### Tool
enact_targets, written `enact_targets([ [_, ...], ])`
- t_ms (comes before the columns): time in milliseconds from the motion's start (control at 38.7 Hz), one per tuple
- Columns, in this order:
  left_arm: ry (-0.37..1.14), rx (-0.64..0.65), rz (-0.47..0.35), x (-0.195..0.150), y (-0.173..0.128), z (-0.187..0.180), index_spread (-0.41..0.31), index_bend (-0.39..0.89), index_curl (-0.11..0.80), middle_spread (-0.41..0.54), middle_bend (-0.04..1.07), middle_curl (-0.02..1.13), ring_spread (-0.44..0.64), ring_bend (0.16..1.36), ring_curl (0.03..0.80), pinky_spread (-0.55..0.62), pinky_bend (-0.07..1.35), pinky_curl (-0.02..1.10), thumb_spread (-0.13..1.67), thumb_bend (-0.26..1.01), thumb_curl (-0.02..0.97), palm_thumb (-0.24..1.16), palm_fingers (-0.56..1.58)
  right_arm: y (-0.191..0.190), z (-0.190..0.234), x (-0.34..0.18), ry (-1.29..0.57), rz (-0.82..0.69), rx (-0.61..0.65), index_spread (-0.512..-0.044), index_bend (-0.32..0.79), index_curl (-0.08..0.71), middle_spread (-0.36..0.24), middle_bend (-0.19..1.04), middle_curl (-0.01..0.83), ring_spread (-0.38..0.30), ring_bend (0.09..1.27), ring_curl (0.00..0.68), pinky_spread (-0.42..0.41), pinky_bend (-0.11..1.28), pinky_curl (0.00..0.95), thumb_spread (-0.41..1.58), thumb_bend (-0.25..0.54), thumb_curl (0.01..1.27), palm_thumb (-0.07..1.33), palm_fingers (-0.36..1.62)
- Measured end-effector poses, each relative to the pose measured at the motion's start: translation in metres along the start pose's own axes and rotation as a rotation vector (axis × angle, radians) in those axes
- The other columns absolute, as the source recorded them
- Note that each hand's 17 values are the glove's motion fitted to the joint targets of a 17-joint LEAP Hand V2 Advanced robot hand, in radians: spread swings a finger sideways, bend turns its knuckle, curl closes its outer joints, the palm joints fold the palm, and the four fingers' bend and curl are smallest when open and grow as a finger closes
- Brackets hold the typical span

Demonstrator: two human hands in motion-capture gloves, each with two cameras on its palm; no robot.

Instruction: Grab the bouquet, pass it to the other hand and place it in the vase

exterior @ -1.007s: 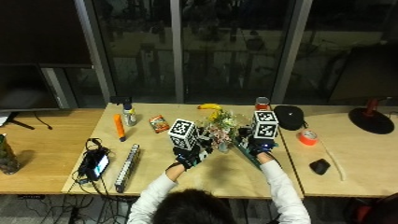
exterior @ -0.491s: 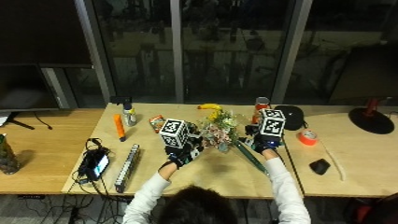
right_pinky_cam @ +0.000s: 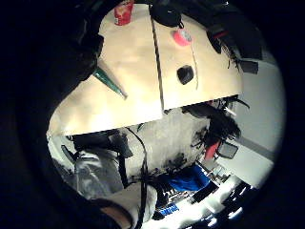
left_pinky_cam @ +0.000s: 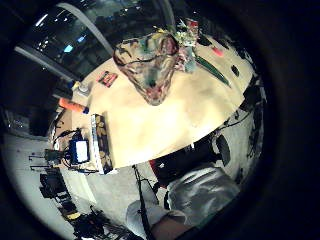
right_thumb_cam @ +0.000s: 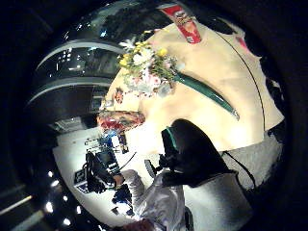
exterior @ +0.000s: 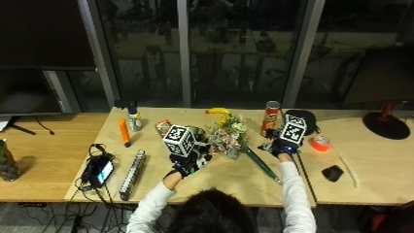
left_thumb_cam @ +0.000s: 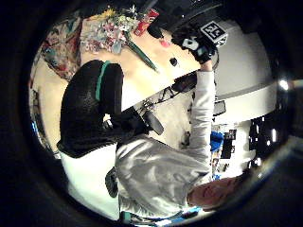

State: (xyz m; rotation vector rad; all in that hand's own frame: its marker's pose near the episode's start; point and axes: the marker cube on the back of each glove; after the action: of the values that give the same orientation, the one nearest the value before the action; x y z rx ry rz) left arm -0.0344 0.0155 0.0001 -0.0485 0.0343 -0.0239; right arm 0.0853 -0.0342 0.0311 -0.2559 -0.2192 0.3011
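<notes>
Lying on table, bouquet awaits pickup; right hand at its 3 o'clock, left hand at 7; neither grip's state discernible. Next: grasp stem.

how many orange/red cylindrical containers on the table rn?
2. An orange bottle lies near the table's left end beside a small spray bottle; a red chip can stands behind the bouquet, toward the right. Others may be hidden.
</notes>
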Motion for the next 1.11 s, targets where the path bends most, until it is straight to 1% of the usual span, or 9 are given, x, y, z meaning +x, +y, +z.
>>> enact_targets([
  [77,0.01,0.005,0.021,0.004,0.002,0.001,-0.067,0.31,0.377,0.199,0.17,0.25,0.37,0.43,0.223,0.39,0.17,0.21,1.28,0.06,0.259,0.36,0.26,-0.031,0.017,0.003,-0.003,-0.053,0.112,-0.189,0.02,0.014,0.025,0.36,0.357,-0.026,0.76,0.361,0.155,0.79,0.374,1.06,0.034,0.29,0.5,0.45],
  [207,-0.005,-0.011,0.033,0.008,0.005,0.005,-0.068,0.3,0.388,0.2,0.17,0.26,0.37,0.43,0.228,0.39,0.17,0.22,1.29,0.04,0.268,0.37,0.26,-0.061,0.048,0.009,-0.007,-0.033,0.096,-0.181,0.03,0.017,0.011,0.37,0.369,-0.044,0.76,0.368,0.135,0.81,0.378,1.05,0.052,0.33,0.6,0.45],
  [361,0.002,-0.035,0.039,0.006,0.012,0.009,-0.068,0.3,0.398,0.201,0.17,0.26,0.38,0.43,0.233,0.39,0.17,0.22,1.29,0.02,0.277,0.37,0.25,-0.054,0.081,0.016,-0.021,0.141,-0.241,-0.184,0.06,0.031,-0.004,0.35,0.377,-0.064,0.76,0.374,0.117,0.81,0.376,1.03,0.041,0.36,0.67,0.45],
  [465,-0.009,-0.02,0.047,0.008,0.022,0.006,-0.063,0.28,0.398,0.201,0.18,0.27,0.38,0.44,0.238,0.39,0.18,0.23,1.29,0.0,0.283,0.38,0.24,-0.087,0.1,0.022,-0.006,0.111,-0.132,-0.19,0.08,0.05,-0.031,0.37,0.388,-0.075,0.73,0.365,0.081,0.81,0.371,1.02,0.052,0.4,0.74,0.51],
  [620,-0.01,-0.011,0.051,0.007,0.03,0.002,-0.059,0.26,0.403,0.201,0.18,0.28,0.38,0.44,0.242,0.4,0.17,0.24,1.29,-0.01,0.29,0.38,0.24,-0.061,0.101,0.015,0.045,0.065,-0.015,-0.199,0.07,0.07,-0.047,0.36,0.398,-0.091,0.72,0.37,0.046,0.81,0.371,1.0,0.04,0.43,0.8,0.53],
  [775,-0.006,0.028,0.059,0.002,0.033,0.002,-0.057,0.23,0.402,0.205,0.19,0.29,0.38,0.43,0.245,0.4,0.17,0.24,1.29,-0.01,0.295,0.38,0.25,-0.067,0.113,0.013,0.043,0.071,0.017,-0.206,0.09,0.097,-0.057,0.33,0.403,-0.087,0.7,0.375,0.075,0.76,0.366,1.0,-0.001,0.45,0.8,0.49],
  [878,-0.017,0.039,0.053,0.0,0.036,0.0,-0.053,0.2,0.401,0.201,0.2,0.3,0.37,0.43,0.247,0.4,0.17,0.24,1.29,-0.01,0.297,0.38,0.25,-0.065,0.123,0.017,0.045,0.122,-0.052,-0.201,-0.04,0.054,-0.02,0.25,0.386,-0.069,0.76,0.397,0.085,0.85,0.388,1.0,-0.025,0.45,0.79,0.36],
  [955,-0.021,0.035,0.052,-0.003,0.038,0.0,-0.051,0.19,0.402,0.201,0.2,0.31,0.37,0.43,0.248,0.4,0.16,0.24,1.29,-0.01,0.299,0.38,0.26,-0.061,0.128,0.016,0.039,0.119,-0.116,-0.201,-0.01,0.042,0.003,0.23,0.382,-0.025,0.74,0.39,0.111,0.9,0.396,1.0,-0.044,0.43,0.75,0.3],
  [1110,-0.018,0.023,0.048,-0.005,0.041,0.0,-0.049,0.19,0.402,0.2,0.2,0.32,0.36,0.42,0.25,0.39,0.17,0.24,1.29,-0.01,0.302,0.38,0.26,-0.061,0.133,0.018,0.043,0.147,-0.114,-0.21,0.07,0.046,0.043,0.22,0.377,0.054,0.68,0.362,0.187,0.92,0.39,1.0,-0.088,0.39,0.6,0.21],
])
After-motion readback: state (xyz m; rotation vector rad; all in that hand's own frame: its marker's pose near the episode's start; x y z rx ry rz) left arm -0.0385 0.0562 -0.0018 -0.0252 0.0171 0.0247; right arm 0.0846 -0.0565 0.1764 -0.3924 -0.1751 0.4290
